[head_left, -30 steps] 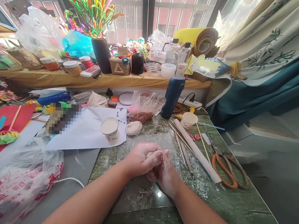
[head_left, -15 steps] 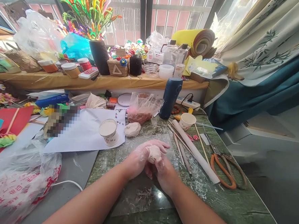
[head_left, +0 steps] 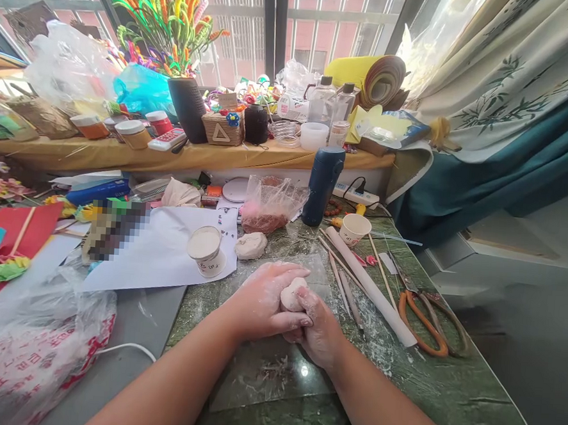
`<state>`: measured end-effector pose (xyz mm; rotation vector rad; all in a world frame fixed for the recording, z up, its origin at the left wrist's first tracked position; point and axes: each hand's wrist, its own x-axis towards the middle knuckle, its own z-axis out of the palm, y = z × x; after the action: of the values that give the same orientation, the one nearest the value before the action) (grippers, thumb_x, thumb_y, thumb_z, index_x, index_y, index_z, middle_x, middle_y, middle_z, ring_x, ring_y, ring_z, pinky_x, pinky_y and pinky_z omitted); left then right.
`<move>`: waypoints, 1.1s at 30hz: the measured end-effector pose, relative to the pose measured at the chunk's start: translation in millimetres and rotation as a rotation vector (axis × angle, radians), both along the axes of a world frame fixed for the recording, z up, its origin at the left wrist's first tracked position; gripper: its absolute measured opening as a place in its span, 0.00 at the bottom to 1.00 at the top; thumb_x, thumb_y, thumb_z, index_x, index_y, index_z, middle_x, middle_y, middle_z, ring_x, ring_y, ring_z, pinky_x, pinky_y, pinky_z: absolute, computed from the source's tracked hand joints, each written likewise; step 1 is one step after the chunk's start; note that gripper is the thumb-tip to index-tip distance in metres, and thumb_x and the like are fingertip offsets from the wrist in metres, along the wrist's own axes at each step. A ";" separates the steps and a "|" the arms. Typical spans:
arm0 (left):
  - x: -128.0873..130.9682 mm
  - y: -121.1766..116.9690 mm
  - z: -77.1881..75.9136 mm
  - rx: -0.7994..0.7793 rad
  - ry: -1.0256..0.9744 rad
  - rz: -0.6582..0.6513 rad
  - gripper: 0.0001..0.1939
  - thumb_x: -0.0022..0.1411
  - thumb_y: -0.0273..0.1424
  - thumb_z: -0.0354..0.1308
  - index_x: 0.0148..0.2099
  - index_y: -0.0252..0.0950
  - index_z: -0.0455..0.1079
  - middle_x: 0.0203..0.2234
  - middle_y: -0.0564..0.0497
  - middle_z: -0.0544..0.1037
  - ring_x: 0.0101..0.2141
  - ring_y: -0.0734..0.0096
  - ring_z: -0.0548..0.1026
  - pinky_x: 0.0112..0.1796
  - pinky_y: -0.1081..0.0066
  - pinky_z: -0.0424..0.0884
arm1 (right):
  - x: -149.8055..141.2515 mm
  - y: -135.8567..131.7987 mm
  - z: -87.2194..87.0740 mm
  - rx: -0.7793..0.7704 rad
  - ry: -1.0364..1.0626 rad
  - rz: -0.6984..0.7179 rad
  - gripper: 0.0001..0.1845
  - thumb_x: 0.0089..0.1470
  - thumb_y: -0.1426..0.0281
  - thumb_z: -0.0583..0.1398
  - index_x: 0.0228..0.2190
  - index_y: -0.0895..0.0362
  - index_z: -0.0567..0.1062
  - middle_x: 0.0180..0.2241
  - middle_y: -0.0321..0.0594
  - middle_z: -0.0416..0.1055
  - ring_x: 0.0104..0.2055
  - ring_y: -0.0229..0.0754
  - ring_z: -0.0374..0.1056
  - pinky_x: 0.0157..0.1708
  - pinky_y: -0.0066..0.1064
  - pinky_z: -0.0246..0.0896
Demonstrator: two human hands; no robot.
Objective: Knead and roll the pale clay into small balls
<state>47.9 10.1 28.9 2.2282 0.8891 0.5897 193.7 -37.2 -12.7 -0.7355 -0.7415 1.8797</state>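
Observation:
A lump of pale dough-like clay [head_left: 292, 295] is held between my two hands above a clear sheet [head_left: 273, 385]. My left hand [head_left: 265, 298], dusted white, wraps round its left side, with the thumb reaching across below it. From the right, my right hand [head_left: 319, 324] closes on the same lump, its thumb pressed on top and its other fingers partly hidden underneath. Just beyond the hands lies a second pale lump [head_left: 250, 246]. Left of that stands a paper cup filled with white powder [head_left: 205, 249].
To the right lie a long white rolling pin [head_left: 373, 288], thin sticks [head_left: 340, 283] and orange-handled scissors [head_left: 424, 327]. Behind them stand a paper cup [head_left: 355, 229] and a dark blue flask [head_left: 321, 186]. A plastic bag of reddish clay [head_left: 267, 215] sits behind; white paper [head_left: 161, 243] lies left.
My left hand has rolled over, so its back shows more and its thumb now crosses below the clay. The clay looks smoother, and my right thumb has moved up onto it.

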 end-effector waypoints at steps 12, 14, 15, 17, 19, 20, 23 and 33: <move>3.6 -3.5 -1.8 -0.252 -0.243 -0.087 0.30 0.57 0.45 0.67 0.59 0.39 0.70 0.52 0.43 0.78 0.50 0.51 0.77 0.51 0.57 0.74 | -7.6 -2.8 6.1 -0.100 0.059 -0.051 0.24 0.50 0.50 0.64 0.23 0.52 0.61 0.16 0.24 0.49 0.16 0.30 0.41 0.17 0.26 0.38; 3.7 -2.4 -5.2 -0.374 -0.360 -0.120 0.38 0.54 0.44 0.70 0.64 0.41 0.65 0.53 0.42 0.77 0.49 0.52 0.78 0.48 0.59 0.75 | -7.4 -2.4 6.5 -0.099 0.054 -0.009 0.25 0.51 0.49 0.64 0.21 0.53 0.62 0.14 0.26 0.51 0.15 0.30 0.44 0.17 0.26 0.39; 3.7 -1.5 -6.3 -0.413 -0.401 -0.132 0.41 0.52 0.44 0.72 0.65 0.41 0.63 0.52 0.41 0.77 0.49 0.53 0.78 0.48 0.60 0.75 | -6.9 -1.7 6.6 -0.092 0.053 0.022 0.27 0.52 0.47 0.63 0.19 0.54 0.62 0.13 0.27 0.52 0.14 0.31 0.45 0.16 0.27 0.40; 3.8 0.5 -6.7 -0.439 -0.429 -0.117 0.40 0.51 0.44 0.73 0.62 0.39 0.66 0.50 0.41 0.78 0.48 0.53 0.77 0.48 0.61 0.74 | -5.2 0.8 6.6 -0.066 0.074 0.100 0.35 0.52 0.39 0.58 0.14 0.54 0.62 0.11 0.29 0.53 0.13 0.31 0.47 0.15 0.27 0.41; 4.3 2.2 -5.2 -0.443 -0.417 -0.056 0.32 0.51 0.45 0.72 0.55 0.36 0.71 0.44 0.43 0.79 0.45 0.56 0.77 0.46 0.63 0.73 | -3.6 3.8 6.8 -0.056 0.118 0.172 0.40 0.49 0.30 0.52 0.14 0.54 0.62 0.10 0.31 0.54 0.12 0.32 0.49 0.15 0.27 0.42; 4.7 2.7 -4.1 -0.449 -0.412 -0.023 0.29 0.52 0.45 0.71 0.51 0.35 0.73 0.41 0.44 0.80 0.42 0.58 0.77 0.45 0.65 0.73 | -3.2 5.2 7.0 -0.061 0.142 0.193 0.42 0.47 0.28 0.50 0.15 0.54 0.64 0.11 0.31 0.55 0.13 0.32 0.49 0.15 0.27 0.43; 6.6 1.6 -1.6 -0.480 -0.403 0.030 0.23 0.53 0.45 0.69 0.44 0.34 0.75 0.36 0.47 0.79 0.37 0.63 0.76 0.41 0.68 0.72 | -3.6 6.4 7.2 -0.103 0.183 0.181 0.42 0.45 0.27 0.49 0.20 0.54 0.67 0.11 0.30 0.57 0.13 0.33 0.49 0.14 0.26 0.43; 11.5 -3.7 -3.7 -0.420 -0.370 0.073 0.13 0.59 0.40 0.65 0.33 0.33 0.75 0.26 0.51 0.75 0.28 0.71 0.70 0.32 0.73 0.66 | -4.4 0.5 4.3 -0.123 0.141 0.166 0.42 0.47 0.28 0.49 0.16 0.54 0.65 0.10 0.30 0.54 0.13 0.32 0.48 0.16 0.27 0.43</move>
<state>59.4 6.4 25.2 1.6506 0.8140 0.7427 189.3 -36.7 -8.4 -0.6258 -0.6168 2.1191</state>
